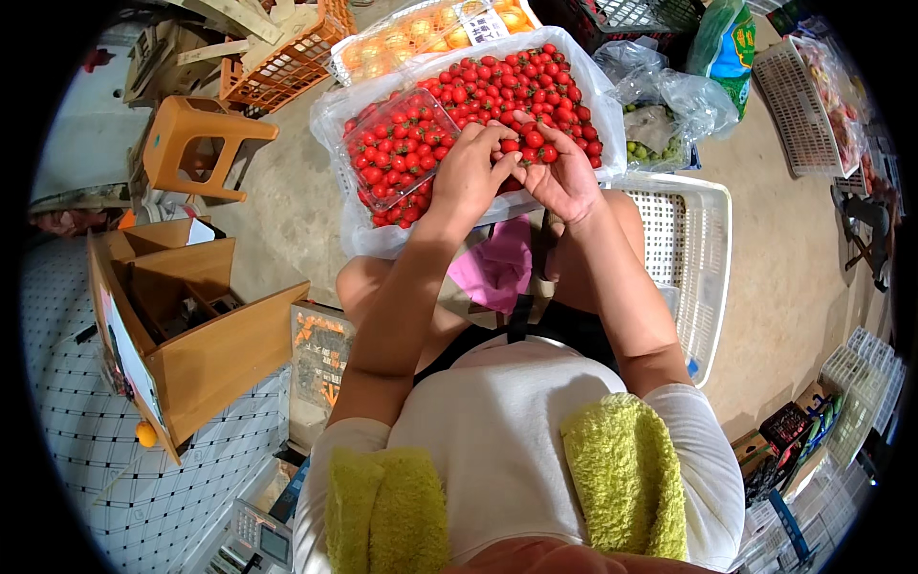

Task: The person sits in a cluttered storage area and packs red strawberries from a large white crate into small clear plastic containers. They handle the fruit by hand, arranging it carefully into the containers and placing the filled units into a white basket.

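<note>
Red cherry tomatoes (495,90) with green stems fill a crate lined with white plastic film (609,107) in front of my knees. A clear plastic punnet (437,107) rests on the left side of the heap. Tomatoes show through its walls; I cannot tell how many lie inside it. My right hand (563,176) is palm up over the heap, cupping several cherry tomatoes (531,154). From the left, my left hand (466,172) meets it, thumb and fingers around a tomato (509,146) at the edge of that handful.
Behind the crate stands a box of netted orange fruit (423,32). A bag of green fruit (645,136) and a white plastic basket (706,273) are on the right. Leftward are an orange stool (208,147) and a wooden drawer unit (215,351). A pink bag (498,265) hangs between my knees.
</note>
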A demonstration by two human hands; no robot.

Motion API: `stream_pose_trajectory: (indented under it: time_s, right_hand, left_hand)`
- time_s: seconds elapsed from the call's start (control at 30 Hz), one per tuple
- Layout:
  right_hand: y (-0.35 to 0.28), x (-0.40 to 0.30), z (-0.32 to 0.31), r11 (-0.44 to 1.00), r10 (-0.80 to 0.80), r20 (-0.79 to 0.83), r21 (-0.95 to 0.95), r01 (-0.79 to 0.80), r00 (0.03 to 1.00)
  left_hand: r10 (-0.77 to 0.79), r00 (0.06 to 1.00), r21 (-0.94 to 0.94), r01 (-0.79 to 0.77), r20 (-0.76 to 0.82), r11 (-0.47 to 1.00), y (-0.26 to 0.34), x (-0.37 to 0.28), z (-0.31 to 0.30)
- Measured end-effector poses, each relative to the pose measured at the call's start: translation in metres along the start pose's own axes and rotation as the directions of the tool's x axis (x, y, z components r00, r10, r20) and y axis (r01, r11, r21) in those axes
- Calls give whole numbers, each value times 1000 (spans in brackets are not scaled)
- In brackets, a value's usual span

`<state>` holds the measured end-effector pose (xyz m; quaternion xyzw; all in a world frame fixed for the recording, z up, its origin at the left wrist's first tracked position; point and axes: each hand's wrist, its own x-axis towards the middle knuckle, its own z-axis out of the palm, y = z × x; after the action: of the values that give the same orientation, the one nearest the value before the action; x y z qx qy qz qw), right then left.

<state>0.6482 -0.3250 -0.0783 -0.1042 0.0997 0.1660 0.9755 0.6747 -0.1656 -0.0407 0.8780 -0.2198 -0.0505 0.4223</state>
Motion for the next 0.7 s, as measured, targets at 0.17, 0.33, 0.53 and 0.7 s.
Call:
stream_pose_trajectory:
  time_s: [0.17,0.33,0.53,0.7]
  right_hand:
    - [1,-3,-4,999,1,33,34,-2,999]
    - [9,-10,21,995,-41,-124,-94,30,991]
    - [17,-11,26,970,-61,-140,-240,26,988]
    - [23,-7,27,964,-3,-93,-264,-21,996]
  left_hand:
    - [-89,996,-352,85,5,932,-7,-5,-5]
    - [-280,944,-655,325,177,682,-6,-12,-22]
    - [-324,905,-845,389,275,368,11,-17,-40]
    - [-344,891,-861,406,298,306,-6,-24,-45]
